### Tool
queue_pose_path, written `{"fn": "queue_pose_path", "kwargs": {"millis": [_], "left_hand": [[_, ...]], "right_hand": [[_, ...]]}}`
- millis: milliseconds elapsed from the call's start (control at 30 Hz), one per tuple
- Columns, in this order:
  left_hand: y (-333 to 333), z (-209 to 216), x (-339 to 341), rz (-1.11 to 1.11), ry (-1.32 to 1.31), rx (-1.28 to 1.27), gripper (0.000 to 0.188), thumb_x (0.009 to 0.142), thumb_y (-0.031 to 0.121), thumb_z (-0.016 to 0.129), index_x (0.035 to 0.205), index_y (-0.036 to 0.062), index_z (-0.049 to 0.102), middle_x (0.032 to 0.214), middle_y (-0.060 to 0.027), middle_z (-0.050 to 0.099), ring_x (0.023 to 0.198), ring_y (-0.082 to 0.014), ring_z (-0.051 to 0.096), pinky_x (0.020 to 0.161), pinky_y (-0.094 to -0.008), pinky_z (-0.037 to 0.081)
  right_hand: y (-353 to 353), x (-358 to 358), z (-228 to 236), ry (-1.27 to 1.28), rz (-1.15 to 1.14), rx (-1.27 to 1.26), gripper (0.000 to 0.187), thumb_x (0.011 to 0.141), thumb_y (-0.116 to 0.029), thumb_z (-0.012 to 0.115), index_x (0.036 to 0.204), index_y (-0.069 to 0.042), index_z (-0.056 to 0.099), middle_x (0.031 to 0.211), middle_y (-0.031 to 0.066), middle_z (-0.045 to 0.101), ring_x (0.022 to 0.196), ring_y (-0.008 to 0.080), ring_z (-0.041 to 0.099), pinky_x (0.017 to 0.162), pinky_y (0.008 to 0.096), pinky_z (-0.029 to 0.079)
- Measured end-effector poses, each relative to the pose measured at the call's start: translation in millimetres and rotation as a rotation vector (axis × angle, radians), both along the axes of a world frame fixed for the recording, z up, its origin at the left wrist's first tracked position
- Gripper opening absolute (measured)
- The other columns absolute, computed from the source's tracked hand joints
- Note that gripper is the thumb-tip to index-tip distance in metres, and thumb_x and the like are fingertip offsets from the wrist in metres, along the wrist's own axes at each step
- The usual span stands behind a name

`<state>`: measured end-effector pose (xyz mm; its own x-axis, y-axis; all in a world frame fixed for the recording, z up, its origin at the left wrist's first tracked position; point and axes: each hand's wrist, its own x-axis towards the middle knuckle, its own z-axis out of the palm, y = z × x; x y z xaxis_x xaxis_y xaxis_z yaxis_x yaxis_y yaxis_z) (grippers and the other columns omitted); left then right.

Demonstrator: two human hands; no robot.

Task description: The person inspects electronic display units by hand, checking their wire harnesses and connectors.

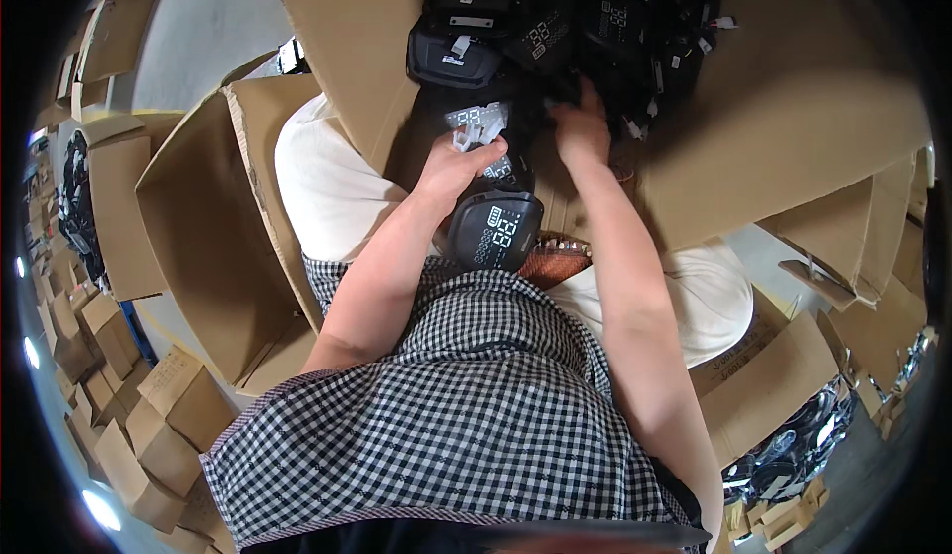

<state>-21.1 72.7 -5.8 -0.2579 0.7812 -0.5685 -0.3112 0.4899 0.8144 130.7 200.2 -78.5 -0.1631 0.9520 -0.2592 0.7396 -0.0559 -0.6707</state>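
My left hand [458, 165] is closed on small pale plastic display pieces [476, 123] marked with white digit segments. Just below it, a rounded black display unit [496, 232] with a digit-segment face rests at my lap. My right hand [583, 135] reaches into a large cardboard box [793, 78], its thumb and forefinger apart beside a heap of black display units [535, 38]. Shadow hides some of its fingers, and I make out nothing held there. Short cables with white connectors [724, 23] stick out of the heap.
An opened cardboard box [213, 227] stands at my left. Another box [778, 395] at my right has black parts in shiny plastic [798, 445] next to it. Many more cartons [129, 375] are stacked at the far left. A reddish-brown patterned thing [553, 261] shows between my legs.
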Motion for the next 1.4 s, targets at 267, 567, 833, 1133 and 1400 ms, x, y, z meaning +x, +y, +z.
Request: {"fn": "queue_pose_path", "kwargs": {"millis": [267,567,833,1133,1400], "left_hand": [[1,2,-7,-0.030,-0.133,0.031,0.012,0.090,0.018,0.063,0.089,0.0068,0.059,0.072,-0.0009,0.061,0.066,-0.0122,0.061,0.065,-0.0278,0.049],[2,-13,-19,-0.106,-0.641,0.044,0.026,0.090,0.020,0.064,0.111,0.0060,0.058,0.106,-0.0126,0.065,0.096,-0.0230,0.064,0.081,-0.0383,0.056],[-1,-19,-17,-0.269,-0.352,0.209,0.031,0.082,0.018,0.075,0.107,0.0066,0.061,0.096,-0.0022,0.065,0.088,-0.0120,0.061,0.083,-0.0271,0.049],[0,-14,-6,-0.317,-0.300,0.275,0.031,0.086,0.016,0.071,0.113,0.0070,0.058,0.099,-0.0011,0.065,0.095,-0.0113,0.061,0.089,-0.0270,0.048],[-4,-6,1,-0.189,-0.285,0.211,0.032,0.076,0.009,0.080,0.101,0.0061,0.061,0.091,-0.0011,0.066,0.082,-0.0095,0.064,0.075,-0.0242,0.052]], "right_hand": [[-41,77,94,0.407,0.291,0.194,0.023,0.082,0.000,0.057,0.101,-0.006,0.069,0.138,0.0187,0.046,0.119,0.0337,0.052,0.100,0.0349,0.042],[-111,54,124,0.239,1.248,0.391,0.027,0.068,-0.007,0.066,0.094,-0.005,0.063,0.143,0.0004,0.044,0.137,0.0225,0.034,0.114,0.0461,0.027],[-93,71,140,0.448,1.294,0.059,0.009,0.080,-0.012,0.066,0.079,-0.005,0.061,0.129,0.0100,0.057,0.125,0.0246,0.050,0.104,0.0434,0.040],[-57,41,104,0.802,0.007,-0.752,0.021,0.096,-0.024,0.054,0.084,-0.006,0.055,0.060,-0.0031,0.048,0.046,0.0024,0.033,0.042,0.0176,0.024],[-34,41,106,0.717,0.080,-0.952,0.024,0.094,-0.024,0.057,0.077,-0.007,0.055,0.051,-0.0085,0.038,0.040,0.0000,0.023,0.037,0.0191,0.015]]}}
